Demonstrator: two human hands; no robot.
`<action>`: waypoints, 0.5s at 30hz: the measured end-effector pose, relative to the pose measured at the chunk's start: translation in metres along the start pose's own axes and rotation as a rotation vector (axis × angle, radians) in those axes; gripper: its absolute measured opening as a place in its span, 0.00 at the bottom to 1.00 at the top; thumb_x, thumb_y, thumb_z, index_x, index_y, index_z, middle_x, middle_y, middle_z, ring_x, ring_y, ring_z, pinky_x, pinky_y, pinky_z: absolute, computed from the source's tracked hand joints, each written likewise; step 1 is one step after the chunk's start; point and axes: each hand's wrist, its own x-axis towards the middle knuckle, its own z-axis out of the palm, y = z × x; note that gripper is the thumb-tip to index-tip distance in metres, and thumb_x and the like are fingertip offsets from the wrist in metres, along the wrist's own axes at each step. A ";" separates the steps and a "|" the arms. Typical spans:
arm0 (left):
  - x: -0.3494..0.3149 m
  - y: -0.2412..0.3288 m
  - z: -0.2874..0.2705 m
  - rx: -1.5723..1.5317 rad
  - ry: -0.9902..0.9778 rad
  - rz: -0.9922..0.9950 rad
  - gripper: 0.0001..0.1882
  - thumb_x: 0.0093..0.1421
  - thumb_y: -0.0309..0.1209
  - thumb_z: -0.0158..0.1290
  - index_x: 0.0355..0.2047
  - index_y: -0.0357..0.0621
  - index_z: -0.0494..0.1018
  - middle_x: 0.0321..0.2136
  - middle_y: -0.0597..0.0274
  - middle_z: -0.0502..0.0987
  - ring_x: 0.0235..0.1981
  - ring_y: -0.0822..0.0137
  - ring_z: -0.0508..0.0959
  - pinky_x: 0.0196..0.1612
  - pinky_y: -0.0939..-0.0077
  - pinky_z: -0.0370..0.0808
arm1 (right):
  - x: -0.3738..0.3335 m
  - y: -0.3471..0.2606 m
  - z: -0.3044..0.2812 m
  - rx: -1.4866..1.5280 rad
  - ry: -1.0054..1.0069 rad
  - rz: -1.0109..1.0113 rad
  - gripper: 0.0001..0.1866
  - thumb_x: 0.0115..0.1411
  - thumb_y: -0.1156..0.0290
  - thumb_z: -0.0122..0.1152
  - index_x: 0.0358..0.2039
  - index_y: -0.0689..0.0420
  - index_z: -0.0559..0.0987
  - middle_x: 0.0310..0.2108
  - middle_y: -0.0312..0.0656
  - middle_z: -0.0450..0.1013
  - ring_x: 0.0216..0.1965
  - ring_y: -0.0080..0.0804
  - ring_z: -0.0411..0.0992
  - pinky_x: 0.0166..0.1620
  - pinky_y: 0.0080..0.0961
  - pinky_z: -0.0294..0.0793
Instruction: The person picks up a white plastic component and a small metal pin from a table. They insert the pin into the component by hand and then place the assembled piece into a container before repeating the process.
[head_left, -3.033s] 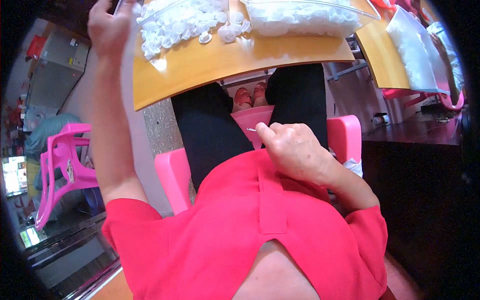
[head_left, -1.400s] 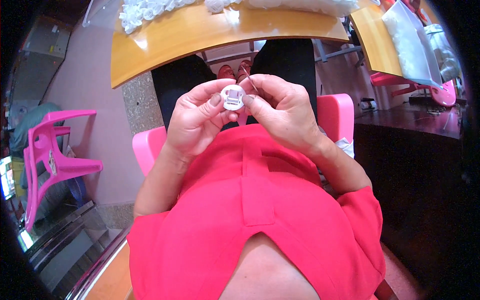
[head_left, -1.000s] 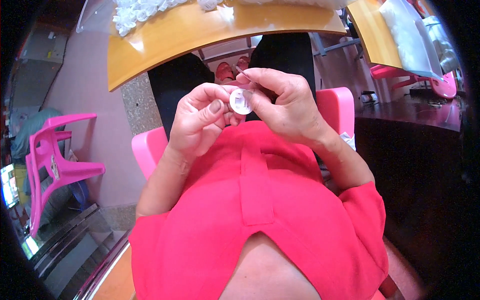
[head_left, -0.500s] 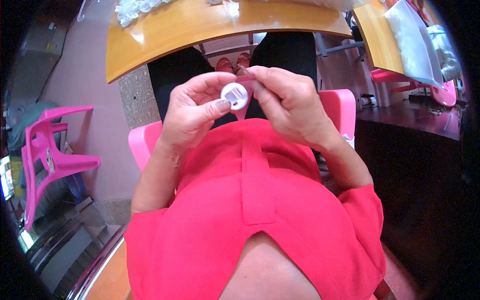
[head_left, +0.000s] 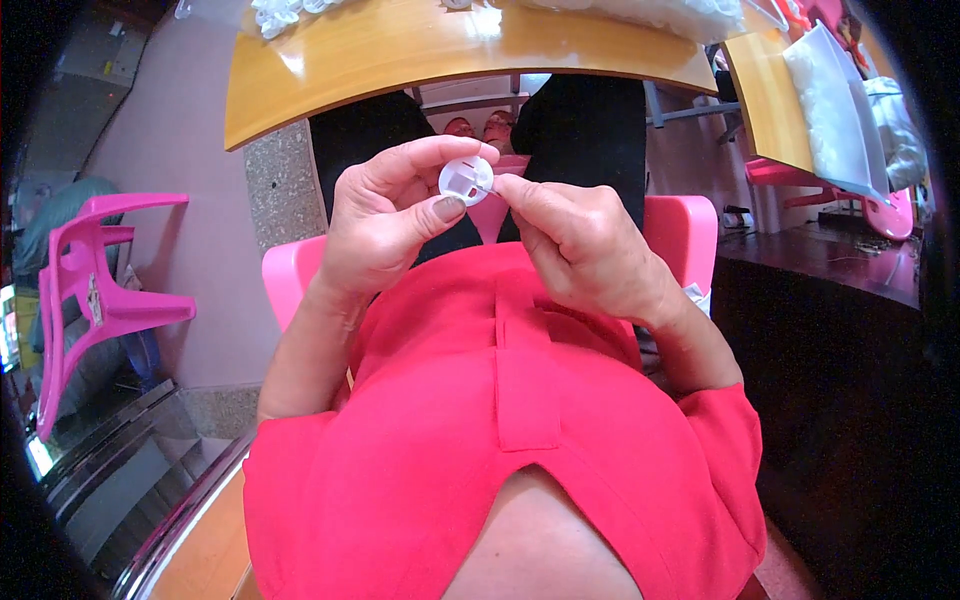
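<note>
A small round white plastic part point(head_left: 457, 184) with rectangular openings is pinched between the thumb and fingers of my left hand point(head_left: 380, 210), above my lap. My right hand point(head_left: 590, 240) is closed with its fingertips at the right edge of that part. A thin, narrow piece point(head_left: 486, 188) shows between those fingertips and the part, its end reaching over the openings. What kind of piece it is cannot be made out, and most of it is hidden by my fingers.
In front of me is a wooden table point(head_left: 400, 70) with white plastic pieces point(head_left: 275, 17) at its far left. To the right, a clear bag of white pieces point(head_left: 828, 110) rests on another table. A pink plastic stool point(head_left: 110, 290) lies tipped at the left.
My right hand has moved down and left, bringing the thin piece from above the round part onto its right side. The left hand has turned and raised the part slightly.
</note>
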 end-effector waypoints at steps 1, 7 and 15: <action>0.000 0.000 0.000 0.000 -0.001 0.001 0.24 0.55 0.22 0.57 0.53 0.35 0.68 0.50 0.46 0.73 0.50 0.61 0.74 0.55 0.68 0.69 | 0.000 0.000 0.000 -0.001 0.000 -0.001 0.19 0.52 0.87 0.54 0.46 0.66 0.73 0.24 0.50 0.71 0.23 0.42 0.73 0.25 0.29 0.71; -0.001 0.000 0.001 0.003 0.019 -0.033 0.23 0.55 0.22 0.58 0.52 0.35 0.68 0.49 0.46 0.73 0.51 0.61 0.74 0.56 0.67 0.69 | -0.001 0.002 -0.001 -0.024 -0.010 -0.004 0.19 0.52 0.87 0.53 0.46 0.66 0.73 0.25 0.50 0.71 0.23 0.42 0.73 0.25 0.30 0.71; -0.002 0.000 0.003 0.068 0.033 -0.018 0.23 0.55 0.23 0.58 0.52 0.34 0.68 0.48 0.46 0.74 0.50 0.61 0.75 0.56 0.67 0.69 | 0.003 0.002 -0.003 0.167 0.024 0.042 0.13 0.52 0.83 0.52 0.40 0.64 0.72 0.23 0.54 0.70 0.26 0.50 0.74 0.27 0.37 0.72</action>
